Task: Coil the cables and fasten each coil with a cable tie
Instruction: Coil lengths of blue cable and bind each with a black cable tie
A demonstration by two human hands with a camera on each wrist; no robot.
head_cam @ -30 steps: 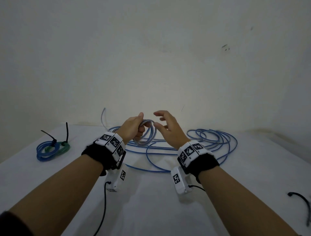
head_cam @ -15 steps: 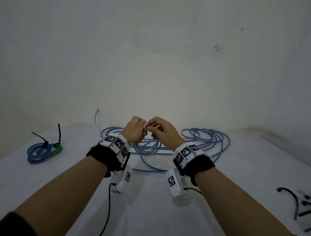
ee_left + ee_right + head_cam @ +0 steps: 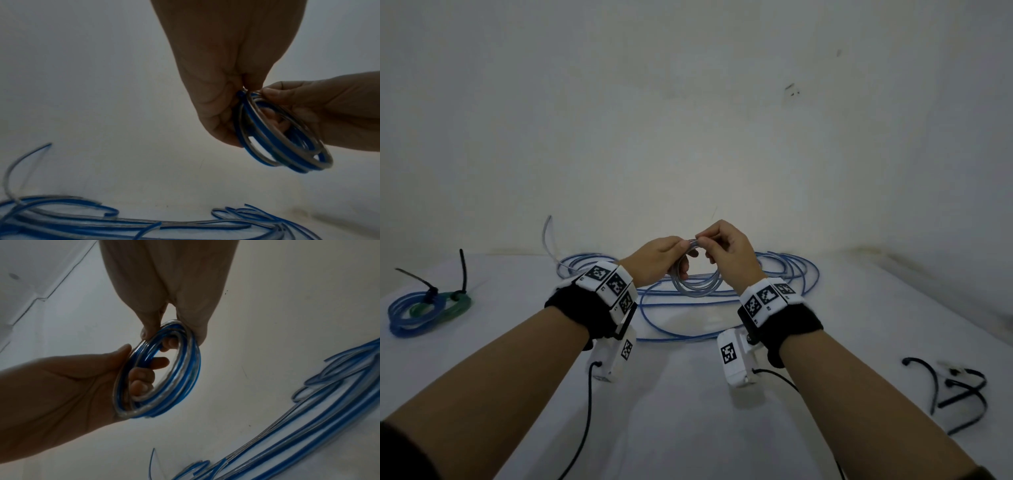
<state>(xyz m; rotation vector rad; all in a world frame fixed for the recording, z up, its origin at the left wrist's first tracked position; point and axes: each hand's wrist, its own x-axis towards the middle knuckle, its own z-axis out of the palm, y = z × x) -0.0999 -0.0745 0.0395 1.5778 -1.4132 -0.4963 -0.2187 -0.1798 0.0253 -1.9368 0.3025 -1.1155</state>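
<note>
Holding the small blue-and-clear coil above the bench, your left hand wraps its side, grip clamped on it; your right hand pinches its top. Loose cable lies beneath; spare cable ties lie right.

glossy plastic cable, matt tablecloth

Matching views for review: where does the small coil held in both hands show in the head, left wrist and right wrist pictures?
Head: the coil hangs at centre, between the left hand and right hand.
Left wrist: right of centre, below the fingers.
Right wrist: centre, the left hand's fingers through it.
Shared landmark: the loose blue cable on the table behind.
</note>
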